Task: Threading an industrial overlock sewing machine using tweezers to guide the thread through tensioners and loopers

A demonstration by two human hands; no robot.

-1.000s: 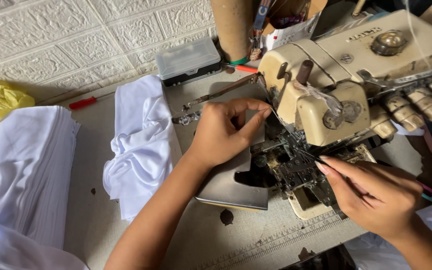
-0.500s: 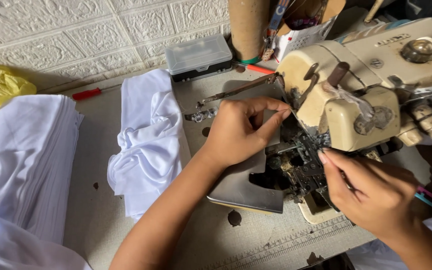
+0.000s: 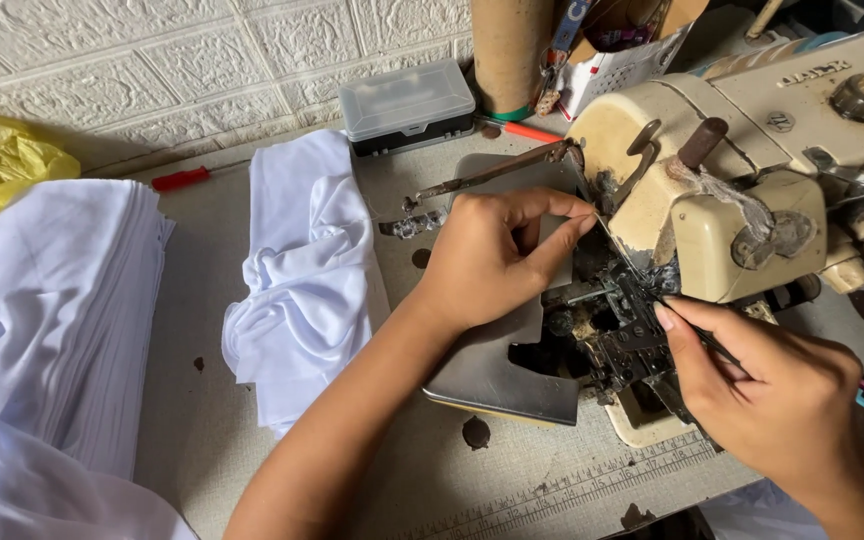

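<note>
The left hand (image 3: 497, 255) pinches a fine thread (image 3: 620, 252) taut beside the cream overlock machine (image 3: 742, 190) on the bench (image 3: 202, 300), while the right hand (image 3: 777, 400) grips slim tweezers (image 3: 697, 335), tips poked into the open looper area to reach its narrow mechanism.

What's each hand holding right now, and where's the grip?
Right hand pinches thin dark tweezers near their rear end, tips in the sewing machine. Left hand pinches at a thread by the machine; exact hold unclear.
</note>
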